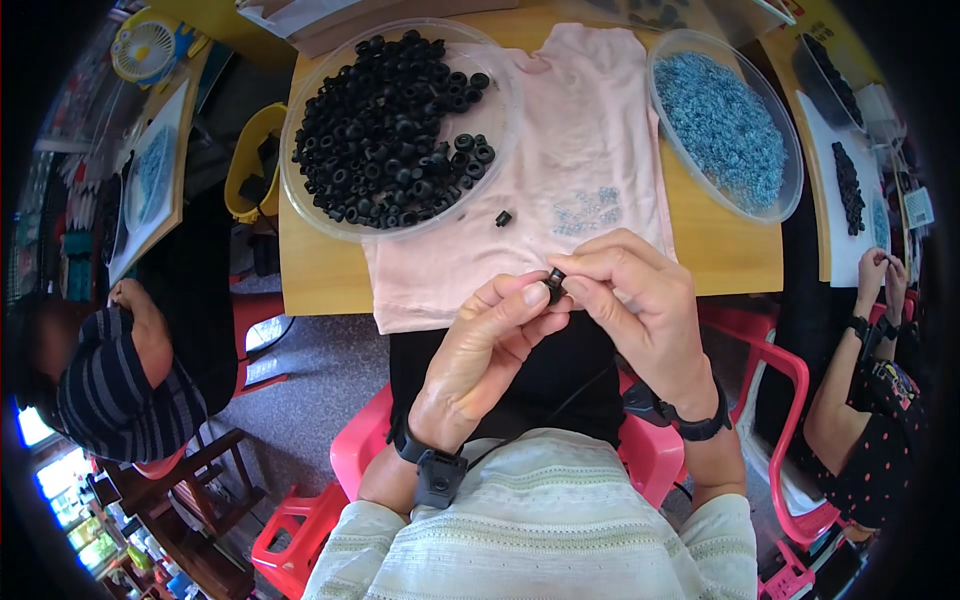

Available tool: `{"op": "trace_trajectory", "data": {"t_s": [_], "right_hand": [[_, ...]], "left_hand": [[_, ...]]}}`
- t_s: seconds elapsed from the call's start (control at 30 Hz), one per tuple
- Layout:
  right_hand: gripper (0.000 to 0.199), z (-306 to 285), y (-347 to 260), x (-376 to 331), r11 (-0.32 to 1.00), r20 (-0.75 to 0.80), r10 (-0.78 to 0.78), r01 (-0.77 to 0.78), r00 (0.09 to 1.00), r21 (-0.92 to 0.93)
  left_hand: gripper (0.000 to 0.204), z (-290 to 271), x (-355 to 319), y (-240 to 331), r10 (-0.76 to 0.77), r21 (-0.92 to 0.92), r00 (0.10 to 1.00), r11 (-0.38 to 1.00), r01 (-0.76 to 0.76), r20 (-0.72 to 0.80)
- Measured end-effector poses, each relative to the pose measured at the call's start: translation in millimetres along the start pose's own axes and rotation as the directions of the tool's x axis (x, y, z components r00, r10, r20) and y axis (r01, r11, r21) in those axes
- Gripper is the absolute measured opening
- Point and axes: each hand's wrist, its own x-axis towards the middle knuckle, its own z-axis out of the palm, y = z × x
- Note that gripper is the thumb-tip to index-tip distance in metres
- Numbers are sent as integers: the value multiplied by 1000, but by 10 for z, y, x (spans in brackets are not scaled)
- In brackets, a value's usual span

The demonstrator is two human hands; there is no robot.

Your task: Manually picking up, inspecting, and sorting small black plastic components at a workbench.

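Over the front edge of the table, both my hands meet at a small black rubber-like part. My left hand grips its lower end between thumb and fingers. The thumb and forefinger of my right hand pinch close to its upper end; anything tiny between those fingertips is hidden. Beyond my hands lies a pale pink shirt, spread out flat. On it rest a single black part and a patch of small clear-bluish pieces, too fine to make out.
A round clear tub of many black parts stands at the far left, a clear tub of bluish small pieces at the far right. Co-workers sit at tables on both sides. A yellow basket is left of my table.
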Motion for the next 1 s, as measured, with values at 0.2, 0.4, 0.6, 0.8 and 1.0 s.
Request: {"op": "trace_trajectory", "data": {"t_s": [0.2,0.4,0.6,0.8,1.0], "right_hand": [[10,18,20,-20,905,20,242,-233,970,355],[11,-39,-64,11,835,16,313,-283,950,472],[9,21,4,-7,911,-22,185,-163,983,379],[10,7,-3,9,925,-22,178,-160,984,345],[11,12,-16,30,958,-17,126,-117,992,263]], "left_hand": [[14,-58,7,-7,4,32,997,999,-7,76],[14,-39,2,16,37,48,997,998,-40,68],[15,-56,8,15,24,50,996,998,-28,87],[16,-53,7,23,20,61,997,998,-24,74],[18,-46,9,38,20,61,997,998,-24,79]]}}
